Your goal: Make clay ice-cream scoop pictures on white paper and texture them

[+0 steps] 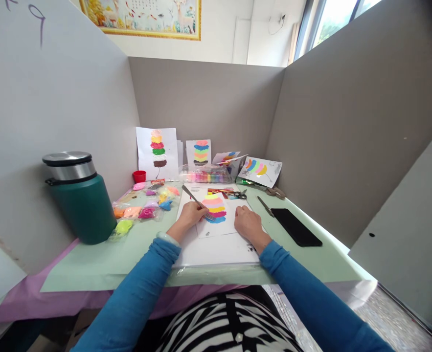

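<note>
My left hand (192, 214) is closed around a metal fork (189, 192). The handle points up and away, and the tines lie over the blue band at the bottom of a stack of coloured clay bands (216, 206). These pink, yellow, magenta and blue bands sit on a white sheet of paper (205, 231). Near the sheet's right edge, my right hand (247, 222) rests with its fingers curled in, and nothing shows in them. Underneath lies a larger white sheet (216, 254).
Bags of coloured clay (133, 211) and a green thermos (81, 205) stand left. Scissors (240, 195), a knife (265, 206) and a black phone-like slab (296, 227) lie right. Behind are a clay pack (206, 174), a red cup (139, 176) and propped pictures (170, 151); grey partitions (204, 98) surround the table.
</note>
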Tool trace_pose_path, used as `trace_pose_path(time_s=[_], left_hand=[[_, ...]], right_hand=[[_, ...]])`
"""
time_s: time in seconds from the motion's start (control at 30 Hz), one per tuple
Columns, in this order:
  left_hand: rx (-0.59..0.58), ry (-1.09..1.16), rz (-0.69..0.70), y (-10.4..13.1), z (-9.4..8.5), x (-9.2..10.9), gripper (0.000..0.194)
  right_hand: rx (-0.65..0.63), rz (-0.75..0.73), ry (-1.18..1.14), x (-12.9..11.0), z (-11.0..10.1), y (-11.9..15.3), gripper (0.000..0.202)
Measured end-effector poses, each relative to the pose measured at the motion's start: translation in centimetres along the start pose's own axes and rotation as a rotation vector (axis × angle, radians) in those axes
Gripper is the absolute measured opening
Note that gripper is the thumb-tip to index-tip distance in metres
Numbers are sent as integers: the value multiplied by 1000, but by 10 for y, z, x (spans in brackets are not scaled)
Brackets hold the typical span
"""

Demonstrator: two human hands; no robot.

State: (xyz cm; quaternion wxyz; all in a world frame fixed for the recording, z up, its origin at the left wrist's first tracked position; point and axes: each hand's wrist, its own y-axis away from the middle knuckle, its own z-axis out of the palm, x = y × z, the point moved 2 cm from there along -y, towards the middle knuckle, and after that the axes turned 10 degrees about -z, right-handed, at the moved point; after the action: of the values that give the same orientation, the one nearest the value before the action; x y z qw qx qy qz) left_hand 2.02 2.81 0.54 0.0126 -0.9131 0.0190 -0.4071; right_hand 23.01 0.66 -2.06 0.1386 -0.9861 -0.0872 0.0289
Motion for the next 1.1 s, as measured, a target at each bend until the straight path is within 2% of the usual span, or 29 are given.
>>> trace_pose_path(time_s=[0.37,0.63,0.83,0.97,1.1], left_hand=[[20,-30,-17,-5,-2,-7,21],[61,-46,2,-8,-10,-17,21],[116,-81,-57,-11,-20,-22,19],[102,48,-68,-5,-24,-19,22],[17,135,-28,-3,-14,-13,24]], right_hand=[[-4,5,-2,0,0,0,24],[-17,6,-6,0,-1,0,25],[-25,14,-2,-1,-3,1,26],[-10,11,-4,-1,-3,2,26],[-10,14,3,-1,-2,1,25]])
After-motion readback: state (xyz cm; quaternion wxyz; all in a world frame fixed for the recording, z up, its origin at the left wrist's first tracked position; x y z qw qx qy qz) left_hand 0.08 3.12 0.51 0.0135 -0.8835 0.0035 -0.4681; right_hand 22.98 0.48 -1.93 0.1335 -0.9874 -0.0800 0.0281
